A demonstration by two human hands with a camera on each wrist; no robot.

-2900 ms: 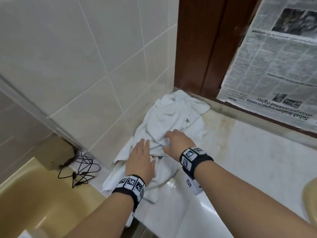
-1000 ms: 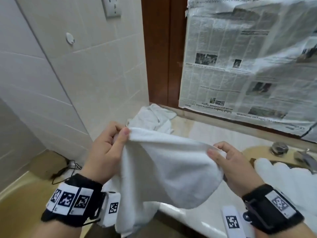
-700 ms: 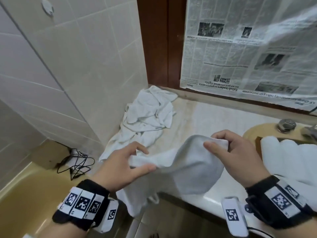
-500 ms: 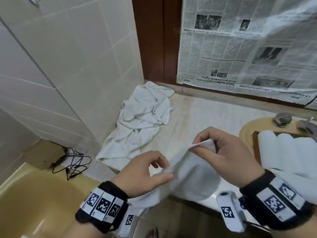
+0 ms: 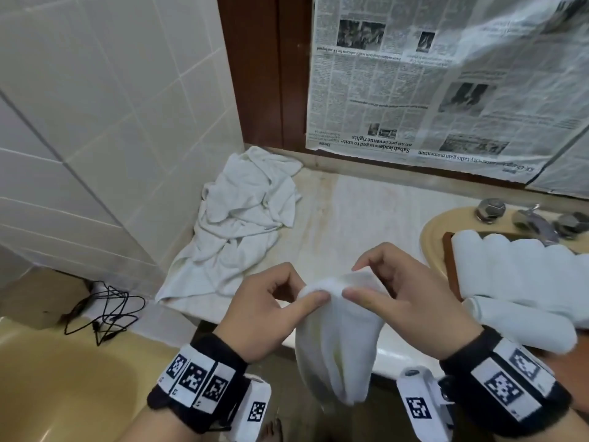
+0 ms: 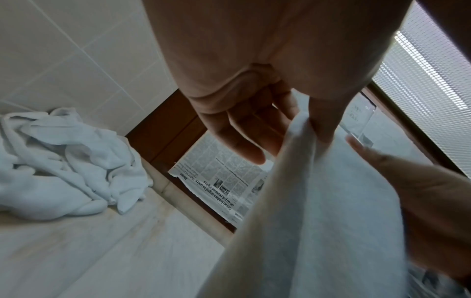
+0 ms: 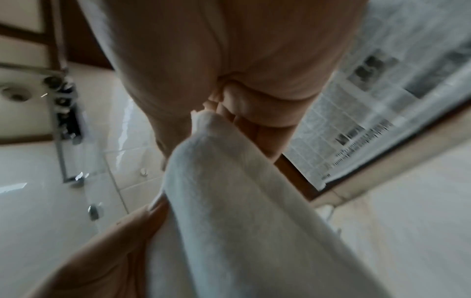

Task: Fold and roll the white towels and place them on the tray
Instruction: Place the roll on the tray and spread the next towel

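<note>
With my left hand [image 5: 264, 309] and right hand [image 5: 398, 301] each pinching a top corner of the towel [image 5: 338, 342] hanging over the counter [image 5: 357, 215] edge, I'd match corners squarely before creasing.

Head looks down; blurry wrist views seemingly upward.

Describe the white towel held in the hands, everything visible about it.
The white towel is soft, plain terry cloth, with no pattern visible. It hangs in the air, doubled over, draping down in loose vertical folds in front of the counter edge. Its top edge is bunched between the two hands: the left hand pinches it with thumb and forefinger, the right hand pinches it close beside. Nothing else touches it; its lower end hangs free.
</note>
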